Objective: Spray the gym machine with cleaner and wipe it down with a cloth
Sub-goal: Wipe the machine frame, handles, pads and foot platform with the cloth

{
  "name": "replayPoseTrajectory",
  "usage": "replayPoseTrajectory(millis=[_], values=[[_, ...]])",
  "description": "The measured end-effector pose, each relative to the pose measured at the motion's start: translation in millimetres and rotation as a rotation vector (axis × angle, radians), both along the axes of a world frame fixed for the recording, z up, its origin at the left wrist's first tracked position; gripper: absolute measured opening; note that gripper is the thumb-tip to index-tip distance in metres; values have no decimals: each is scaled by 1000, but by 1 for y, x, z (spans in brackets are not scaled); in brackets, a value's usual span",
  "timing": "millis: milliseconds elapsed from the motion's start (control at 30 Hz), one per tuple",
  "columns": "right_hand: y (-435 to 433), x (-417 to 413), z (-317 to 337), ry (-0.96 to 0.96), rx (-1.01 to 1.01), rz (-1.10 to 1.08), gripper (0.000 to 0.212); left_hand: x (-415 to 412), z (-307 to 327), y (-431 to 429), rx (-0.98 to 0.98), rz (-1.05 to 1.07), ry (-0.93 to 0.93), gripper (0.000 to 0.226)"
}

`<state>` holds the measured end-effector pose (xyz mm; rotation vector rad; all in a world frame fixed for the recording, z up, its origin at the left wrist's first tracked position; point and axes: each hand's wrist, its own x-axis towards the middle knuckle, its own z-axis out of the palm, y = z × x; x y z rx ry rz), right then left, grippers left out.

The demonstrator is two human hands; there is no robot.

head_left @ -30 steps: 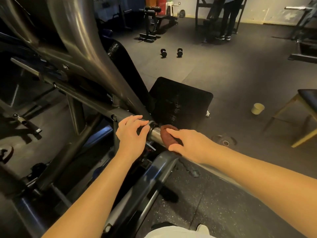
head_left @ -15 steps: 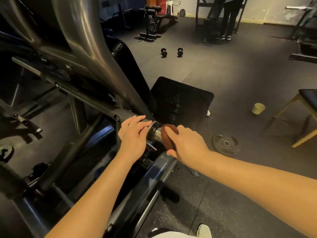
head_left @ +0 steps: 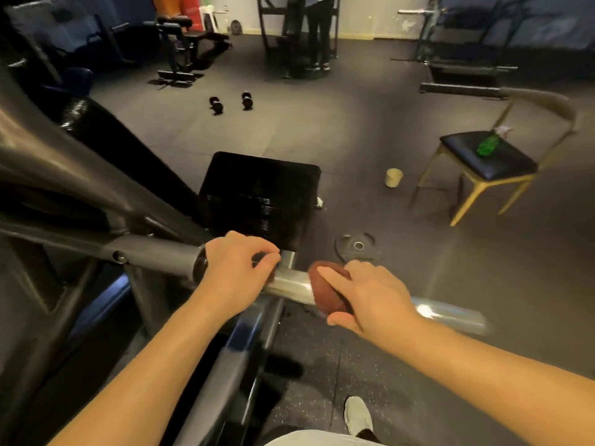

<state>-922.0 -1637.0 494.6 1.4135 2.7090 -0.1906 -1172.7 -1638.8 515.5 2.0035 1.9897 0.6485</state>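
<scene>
The gym machine [head_left: 80,175] fills the left side of the view: thick grey steel tubes slanting down to a joint, from which a shiny chrome bar [head_left: 289,284] sticks out to the right, bright where the light hits it. The left hand [head_left: 238,268] is curled over the bar right at its collar, fingers wrapped across the top and clamped on the metal. Just to the right, the right hand [head_left: 370,294] grips a brown cloth [head_left: 324,294], which is bunched round the bar, fingers over the top and thumb underneath, so the cloth is squeezed against the chrome. The two hands are near each other but apart, with bare bar between them. Behind the bar sits a black ribbed pad [head_left: 257,194] that belongs to the machine.

The floor [head_left: 322,130] is dark rubber matting, speckled close to the person's grey shoe [head_left: 357,415]. A small weight plate [head_left: 355,246] lies flat on it just beyond the cloth, and a pale cup [head_left: 393,177] stands further off. To the right is a chair [head_left: 512,165] with a black seat and light wooden legs; a green spray bottle [head_left: 487,145] lies on its seat, well away from the hands. Two dumbbells [head_left: 216,105] rest on the floor in the middle distance. At the back are a bench [head_left: 180,37] and a person's legs [head_left: 317,33] beside a dark frame.
</scene>
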Motion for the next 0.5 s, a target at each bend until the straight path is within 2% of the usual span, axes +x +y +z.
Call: replayPoseTrajectory(millis=[100, 167, 267, 367, 500], values=[[-12, 67, -15, 96, 101, -41, 83, 21, 2, 1, -125, -137, -13, 15], [-22, 101, -20, 104, 134, -85, 77, 25, -1, 0, -144, -150, -17, 12], [-34, 123, -23, 109, 165, -140, 75, 21, -7, 0, -170, -120, -150, 7], [-38, 107, -22, 144, 213, -185, 75, 19, -11, -2, -179, -116, -216, 8], [-30, 34, -23, 260, 218, -140, 88, 21, -9, -2, -189, -127, -225, 9]])
